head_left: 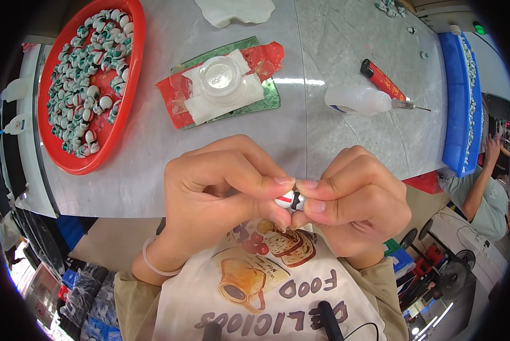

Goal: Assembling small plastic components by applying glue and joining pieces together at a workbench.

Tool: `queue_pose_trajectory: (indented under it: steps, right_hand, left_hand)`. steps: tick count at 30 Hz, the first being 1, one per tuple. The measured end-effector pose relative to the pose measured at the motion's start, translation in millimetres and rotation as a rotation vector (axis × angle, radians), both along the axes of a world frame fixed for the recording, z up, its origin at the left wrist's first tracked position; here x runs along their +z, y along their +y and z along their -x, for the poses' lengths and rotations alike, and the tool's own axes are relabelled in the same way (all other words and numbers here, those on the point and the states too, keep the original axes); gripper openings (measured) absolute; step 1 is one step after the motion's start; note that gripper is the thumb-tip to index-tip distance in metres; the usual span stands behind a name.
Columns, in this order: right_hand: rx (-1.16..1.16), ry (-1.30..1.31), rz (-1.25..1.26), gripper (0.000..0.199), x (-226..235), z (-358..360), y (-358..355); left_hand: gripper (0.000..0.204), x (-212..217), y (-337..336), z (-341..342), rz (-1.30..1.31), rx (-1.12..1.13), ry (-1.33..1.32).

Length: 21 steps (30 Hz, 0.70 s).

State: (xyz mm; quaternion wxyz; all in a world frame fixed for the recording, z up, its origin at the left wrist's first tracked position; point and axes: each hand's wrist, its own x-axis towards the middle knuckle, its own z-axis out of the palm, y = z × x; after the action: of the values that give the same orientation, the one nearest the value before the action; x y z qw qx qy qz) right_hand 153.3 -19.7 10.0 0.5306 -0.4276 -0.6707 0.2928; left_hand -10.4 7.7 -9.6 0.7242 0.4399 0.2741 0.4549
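Between the fingertips of both hands is a small rounded figurine piece, white with a red stripe and a black band. My left hand pinches its white and red end, thumb and forefinger closed on it. From the other side my right hand grips the end by the black band, its fingertips hiding much of that part. Both hands are held just off the table's near edge, above a printed apron.
A red oval tray of similar pieces stands left. Ahead, a clear round cup sits on white, red and green sheets. To the right are a needle-tipped white bottle, a red tube and a blue bin. Another person works far right.
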Motion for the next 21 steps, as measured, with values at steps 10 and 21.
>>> queue_pose_trajectory:
  steps: [10,21]
  right_hand:
    - [-0.133,-0.092,-0.052,0.024,-6.4,9.3,-11.3]
    - [-0.115,-0.269,-0.114,0.017,-2.3,9.1,-13.9]
  left_hand:
    - [0.017,5.1,-4.7,1.6,0.055,-0.072,0.045]
    - [0.020,28.3,0.9,31.1,-0.068,0.041,0.058]
